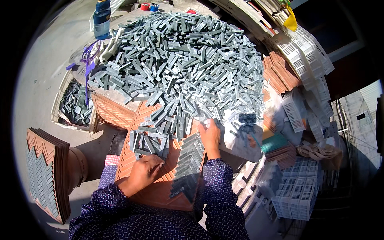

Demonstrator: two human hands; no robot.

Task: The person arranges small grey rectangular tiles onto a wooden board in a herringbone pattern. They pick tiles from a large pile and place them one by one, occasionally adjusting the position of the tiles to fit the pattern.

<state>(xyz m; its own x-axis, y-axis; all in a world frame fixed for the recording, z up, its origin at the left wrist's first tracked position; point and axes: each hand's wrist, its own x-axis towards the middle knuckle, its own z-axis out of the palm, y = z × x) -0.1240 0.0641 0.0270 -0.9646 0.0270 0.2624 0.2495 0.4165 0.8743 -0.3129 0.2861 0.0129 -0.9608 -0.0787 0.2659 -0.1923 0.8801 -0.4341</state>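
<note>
An orange-brown tray with herringbone slots lies in front of me, tilted. Grey stone strips fill a band of slots along its right part. My left hand is over the left part of the tray, fingers curled together; whatever they may pinch is too small to make out. Just beyond it, a loose cluster of strips lies on the tray. At the tray's upper right edge is my right hand, thumb and finger closed beside the strips; what is between them is hidden.
A big heap of grey strips covers the table beyond. A bin of strips and a stack of trays stand left. White plastic crates and more orange trays are at right. A blue bottle stands far left.
</note>
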